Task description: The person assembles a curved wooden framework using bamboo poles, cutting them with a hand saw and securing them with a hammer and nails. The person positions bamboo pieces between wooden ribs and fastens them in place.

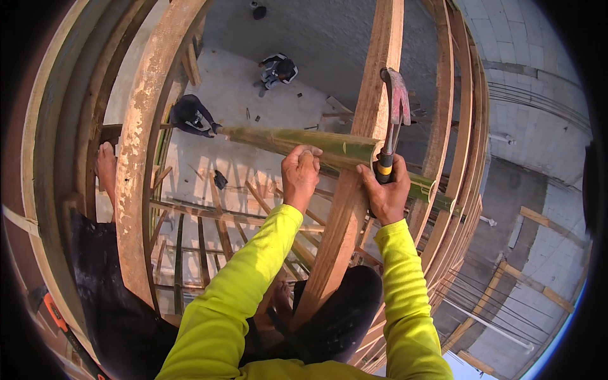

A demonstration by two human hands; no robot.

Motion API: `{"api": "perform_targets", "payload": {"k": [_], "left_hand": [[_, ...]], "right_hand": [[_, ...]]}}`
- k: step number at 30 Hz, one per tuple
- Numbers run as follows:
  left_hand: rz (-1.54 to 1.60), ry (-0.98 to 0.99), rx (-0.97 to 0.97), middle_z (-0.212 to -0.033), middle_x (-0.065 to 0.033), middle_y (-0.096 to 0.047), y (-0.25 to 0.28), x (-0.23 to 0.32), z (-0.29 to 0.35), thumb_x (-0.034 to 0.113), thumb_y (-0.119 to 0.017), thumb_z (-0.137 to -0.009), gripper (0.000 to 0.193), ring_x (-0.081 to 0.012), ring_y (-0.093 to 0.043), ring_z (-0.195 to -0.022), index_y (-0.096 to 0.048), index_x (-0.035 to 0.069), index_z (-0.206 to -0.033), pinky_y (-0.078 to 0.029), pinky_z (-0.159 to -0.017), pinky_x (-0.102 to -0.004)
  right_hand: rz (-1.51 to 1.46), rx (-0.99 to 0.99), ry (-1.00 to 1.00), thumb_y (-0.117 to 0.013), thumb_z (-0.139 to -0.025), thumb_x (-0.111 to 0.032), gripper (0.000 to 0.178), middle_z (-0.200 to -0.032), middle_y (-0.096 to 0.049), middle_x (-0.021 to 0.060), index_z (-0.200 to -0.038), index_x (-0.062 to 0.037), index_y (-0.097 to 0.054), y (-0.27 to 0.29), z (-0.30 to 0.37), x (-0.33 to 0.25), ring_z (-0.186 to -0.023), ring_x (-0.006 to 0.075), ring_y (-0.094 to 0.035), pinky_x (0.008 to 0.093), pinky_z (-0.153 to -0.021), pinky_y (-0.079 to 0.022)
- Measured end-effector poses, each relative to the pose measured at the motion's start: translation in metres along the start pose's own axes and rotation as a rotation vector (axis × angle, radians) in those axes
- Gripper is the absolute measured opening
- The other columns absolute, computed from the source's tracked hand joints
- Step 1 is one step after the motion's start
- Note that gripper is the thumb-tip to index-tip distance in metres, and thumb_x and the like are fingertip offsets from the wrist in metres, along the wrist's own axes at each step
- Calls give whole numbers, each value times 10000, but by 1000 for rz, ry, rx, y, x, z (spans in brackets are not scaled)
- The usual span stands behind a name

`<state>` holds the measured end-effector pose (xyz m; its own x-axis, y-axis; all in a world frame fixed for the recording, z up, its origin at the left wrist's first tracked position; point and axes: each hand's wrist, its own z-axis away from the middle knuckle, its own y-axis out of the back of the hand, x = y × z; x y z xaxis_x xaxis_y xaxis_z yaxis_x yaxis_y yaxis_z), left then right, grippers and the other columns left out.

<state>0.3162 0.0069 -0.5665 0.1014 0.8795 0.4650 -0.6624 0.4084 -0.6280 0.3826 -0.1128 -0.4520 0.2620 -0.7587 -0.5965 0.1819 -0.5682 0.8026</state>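
A green bamboo pole [272,138] slants from below on the left up to the wooden beam [373,95] before me, its cut end resting on or just above that beam. My left hand [301,176] is closed on the pole's near side, fingers curled; whether a small thing is also in them is hidden. In my right hand [389,193] is a claw hammer [397,95], held by its black and yellow grip with the reddish head up. The right thumb touches or nearly touches the pole's cut end.
More beams [142,145] run to the left and right of me, with deep gaps between. Far below, two people are on a concrete floor [234,82]; one person [192,116] has a hand at the pole's lower end. An orange-handled tool [56,311] lies at lower left.
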Motion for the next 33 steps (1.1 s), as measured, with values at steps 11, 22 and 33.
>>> {"api": "perform_targets", "payload": {"k": [11, 22, 33], "left_hand": [[102, -334, 46, -809, 19, -547, -27, 6, -14, 151, -545, -978, 206, -65, -484, -693, -651, 2, -1073, -420, -622, -232], [45, -488, 87, -908, -50, -625, -40, 0, -11, 161, -552, -1004, 182, -139, -630, -801, -618, -2, -1052, -532, -729, -277], [98, -434, 34, -934, -78, -683, -33, -4, -6, 5, -551, -966, 92, -144, -670, -863, -617, -34, -1017, -573, -809, -292]], "right_hand": [[-83, 44, -71, -914, -694, -206, 529, -795, -638, 12, -1061, -26, -579, 0, 3, 10, -713, 87, -586, 258, -682, -512], [-133, 50, -61, -914, -694, -194, 545, -805, -651, 4, -1087, -30, -573, 1, 5, 10, -707, 84, -596, 255, -672, -520], [-78, 46, -56, -891, -721, -160, 499, -833, -645, 11, -1075, -20, -569, -4, 5, 15, -747, 79, -576, 254, -692, -507]]}}
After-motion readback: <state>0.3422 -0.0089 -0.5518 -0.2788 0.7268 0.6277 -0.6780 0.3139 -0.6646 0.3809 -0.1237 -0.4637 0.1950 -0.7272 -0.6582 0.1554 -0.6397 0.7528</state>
